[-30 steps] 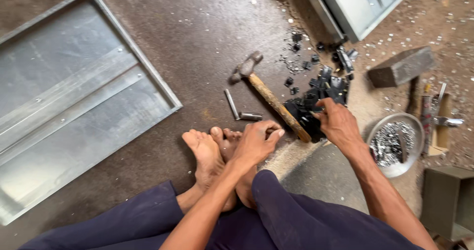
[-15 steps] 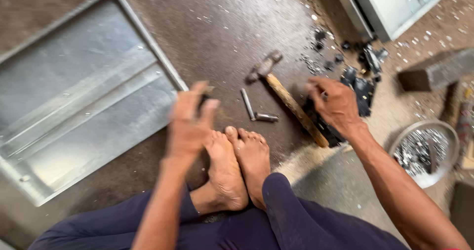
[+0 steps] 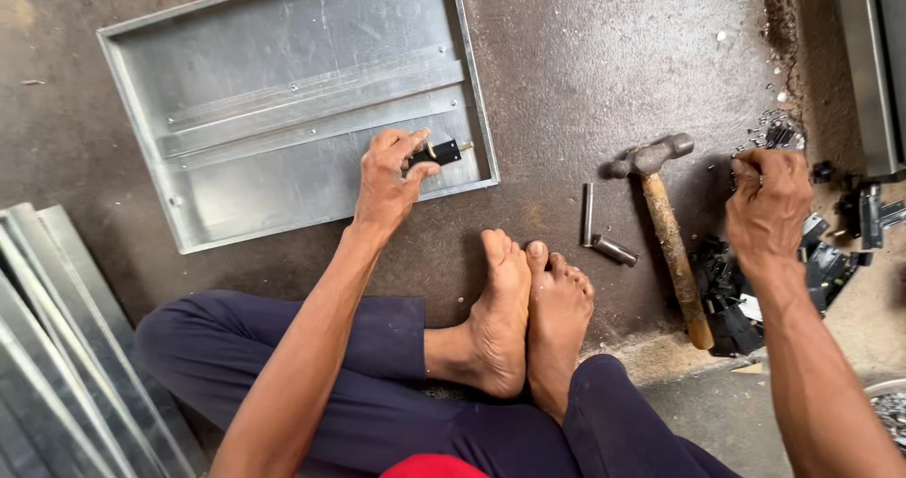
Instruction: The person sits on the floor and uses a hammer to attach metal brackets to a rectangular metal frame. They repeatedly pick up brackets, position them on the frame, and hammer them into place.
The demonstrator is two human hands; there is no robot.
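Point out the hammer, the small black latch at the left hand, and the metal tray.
hammer (image 3: 668, 237), head view, on the wooden handle.
small black latch (image 3: 436, 153), head view, on its black body.
metal tray (image 3: 283, 171), head view, on its bare floor.

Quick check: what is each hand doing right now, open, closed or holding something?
Left hand: closed on a small black latch piece at the grey sheet-metal tray.
Right hand: fingers curled over small black parts; grip cannot be told.
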